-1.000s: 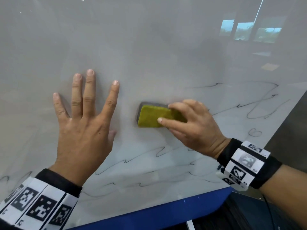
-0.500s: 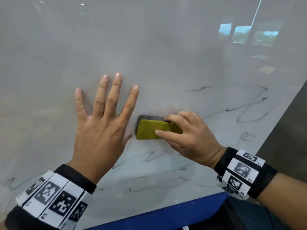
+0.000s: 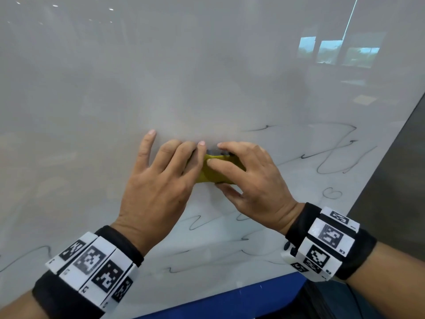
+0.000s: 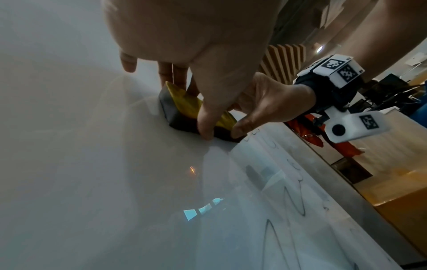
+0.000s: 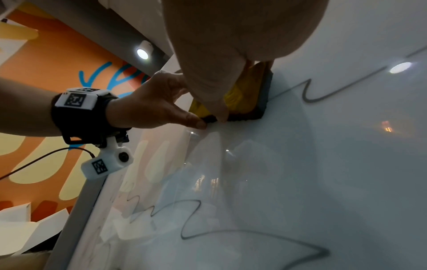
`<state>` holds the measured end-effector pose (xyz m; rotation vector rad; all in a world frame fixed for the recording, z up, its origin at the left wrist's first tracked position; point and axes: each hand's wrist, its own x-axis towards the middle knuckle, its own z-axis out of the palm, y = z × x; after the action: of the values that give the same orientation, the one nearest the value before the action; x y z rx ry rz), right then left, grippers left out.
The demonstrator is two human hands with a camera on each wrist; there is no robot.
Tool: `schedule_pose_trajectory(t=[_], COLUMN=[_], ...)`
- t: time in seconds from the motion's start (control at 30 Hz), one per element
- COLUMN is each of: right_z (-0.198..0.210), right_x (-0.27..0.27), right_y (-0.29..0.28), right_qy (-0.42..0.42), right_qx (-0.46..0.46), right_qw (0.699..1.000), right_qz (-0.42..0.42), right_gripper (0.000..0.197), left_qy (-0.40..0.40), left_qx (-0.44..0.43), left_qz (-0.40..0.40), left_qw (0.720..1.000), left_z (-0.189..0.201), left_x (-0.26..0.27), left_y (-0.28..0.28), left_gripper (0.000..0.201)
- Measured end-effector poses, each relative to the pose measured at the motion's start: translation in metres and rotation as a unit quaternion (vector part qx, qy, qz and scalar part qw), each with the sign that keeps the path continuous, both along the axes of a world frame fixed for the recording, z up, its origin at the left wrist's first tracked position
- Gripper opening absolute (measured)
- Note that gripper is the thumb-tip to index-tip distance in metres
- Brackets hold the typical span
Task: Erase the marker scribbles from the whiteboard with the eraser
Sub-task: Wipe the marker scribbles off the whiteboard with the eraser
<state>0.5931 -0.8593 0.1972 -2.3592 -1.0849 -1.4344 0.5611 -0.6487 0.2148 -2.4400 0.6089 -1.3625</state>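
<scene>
A yellow eraser point(image 3: 207, 174) with a dark felt face lies against the whiteboard point(image 3: 207, 65). My right hand point(image 3: 230, 171) grips its right part, fingers over the top edge and thumb under it. My left hand point(image 3: 181, 162) holds the left end with curled fingers, the little finger stretched out on the board. In the left wrist view the left thumb point(image 4: 205, 126) presses the lower edge of the eraser point(image 4: 182, 102). The right wrist view shows the eraser point(image 5: 245, 95) between both hands. Black scribbles point(image 3: 333, 157) run to the right, and more scribbles point(image 3: 195, 224) run below the hands.
A blue strip point(image 3: 230, 300) borders the board's bottom edge. The board ends at the right against a dark surface point(image 3: 402, 192). Its upper and left parts carry only grey smears and window reflections point(image 3: 333, 51). An orange patterned wall point(image 5: 46, 73) stands beyond the board's edge.
My left hand has left its flat spread on the board, moved right and taken hold of the eraser's left end. The right hand keeps its grip on the eraser.
</scene>
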Motion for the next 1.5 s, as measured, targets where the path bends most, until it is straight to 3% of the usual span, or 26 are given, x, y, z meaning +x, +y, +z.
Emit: schedule_pose_trajectory(t=[0.1, 0.27, 0.33, 0.43, 0.53, 0.63, 0.77, 0.83, 0.97, 1.07, 1.2, 1.3, 1.5], right_z=[-0.002, -0.007, -0.007, -0.001, 0.009, -0.001, -0.026, -0.018, 0.013, 0.011, -0.033, -0.029, 0.01], right_x=[0.0, 0.009, 0.012, 0.013, 0.015, 0.013, 0.011, 0.014, 0.02, 0.02, 0.018, 0.022, 0.027], right_y=[-0.008, -0.015, -0.014, -0.019, -0.034, -0.034, -0.032, -0.039, -0.053, -0.051, -0.037, -0.044, -0.055], right_qy=[0.0, -0.051, -0.062, -0.06, -0.055, -0.058, -0.03, -0.031, -0.043, -0.035, -0.018, -0.024, -0.04], right_qx=[-0.001, -0.018, -0.019, -0.01, 0.083, 0.134, -0.016, -0.034, 0.082, 0.137, 0.009, -0.054, 0.079], right_qw=[1.0, 0.999, 0.998, 0.998, 0.995, 0.988, 0.999, 0.999, 0.995, 0.989, 1.0, 0.998, 0.996], right_qz=[-0.003, -0.009, -0.001, 0.006, -0.017, -0.041, -0.028, -0.022, -0.038, -0.044, -0.01, 0.012, -0.002], right_gripper=[0.051, 0.037, 0.033, 0.032, 0.043, 0.048, 0.042, 0.039, 0.043, 0.045, 0.042, 0.038, 0.042], left_qy=[-0.018, -0.018, 0.0, 0.036, 0.059, 0.067, 0.07, 0.067, 0.064, 0.063, 0.06, 0.06, 0.061], left_qx=[-0.003, -0.01, -0.014, -0.036, -0.053, -0.044, -0.036, -0.037, -0.038, -0.039, -0.039, -0.041, -0.04], left_qz=[0.0, -0.002, 0.008, 0.057, 0.103, 0.125, 0.14, 0.144, 0.141, 0.139, 0.138, 0.137, 0.141], left_qw=[1.0, 1.0, 1.0, 0.997, 0.992, 0.989, 0.987, 0.987, 0.987, 0.988, 0.988, 0.988, 0.987], left_z=[-0.003, -0.004, -0.001, 0.006, 0.009, 0.007, 0.006, 0.006, 0.005, 0.005, 0.005, 0.004, 0.003], left_x=[0.001, 0.001, -0.001, -0.005, -0.006, -0.004, -0.003, -0.002, 0.001, 0.002, 0.002, 0.002, 0.003], left_y=[-0.001, -0.007, -0.008, 0.001, 0.014, 0.021, 0.022, 0.024, 0.023, 0.022, 0.023, 0.023, 0.023], left_gripper=[0.061, 0.064, 0.077, 0.113, 0.127, 0.127, 0.125, 0.125, 0.126, 0.126, 0.124, 0.122, 0.121])
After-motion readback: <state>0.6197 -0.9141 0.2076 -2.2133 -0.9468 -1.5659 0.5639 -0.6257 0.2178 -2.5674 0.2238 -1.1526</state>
